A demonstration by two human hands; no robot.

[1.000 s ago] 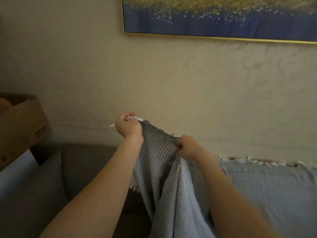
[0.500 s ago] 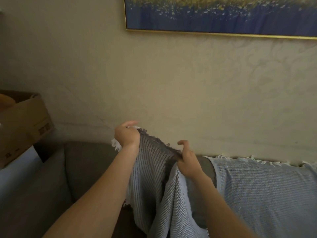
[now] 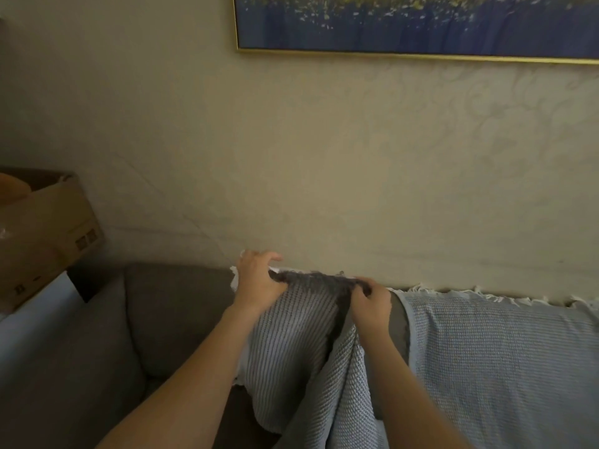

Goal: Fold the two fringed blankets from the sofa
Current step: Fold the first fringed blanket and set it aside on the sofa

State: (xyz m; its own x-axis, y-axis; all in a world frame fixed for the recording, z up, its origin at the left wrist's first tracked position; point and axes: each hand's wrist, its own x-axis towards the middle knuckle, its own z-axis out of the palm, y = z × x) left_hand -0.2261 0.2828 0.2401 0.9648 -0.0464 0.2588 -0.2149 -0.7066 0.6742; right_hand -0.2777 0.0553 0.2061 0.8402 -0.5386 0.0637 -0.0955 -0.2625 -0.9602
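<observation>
1. One grey sofa (image 3: 168, 319) fills the lower frame, set against a beige wall (image 3: 324, 157).
2. Two fringed blankets show. The draped blanket (image 3: 502, 351), pale blue waffle weave, lies spread over the sofa back on the right, with its white fringe (image 3: 453, 290) along the top.
3. The held blanket (image 3: 291, 345), ribbed grey-blue, hangs in front of the sofa back just left of the draped one. Its dark top edge is stretched between the two hands and the rest falls in loose folds.
4. One gold-framed painting (image 3: 415, 24), blue and yellow, hangs on the wall at upper right.
5. One cardboard box (image 3: 48, 234) sits at the left edge, beside the sofa.
6. Two bare forearms rise from the bottom of the frame. The left hand (image 3: 259, 280) shows its back to the camera. Its grip is curled round the held blanket's top left corner, with one finger reaching out above.
7. The right hand (image 3: 371, 303) sits slightly lower, fingers curled, its grip pinching the same top edge.
</observation>
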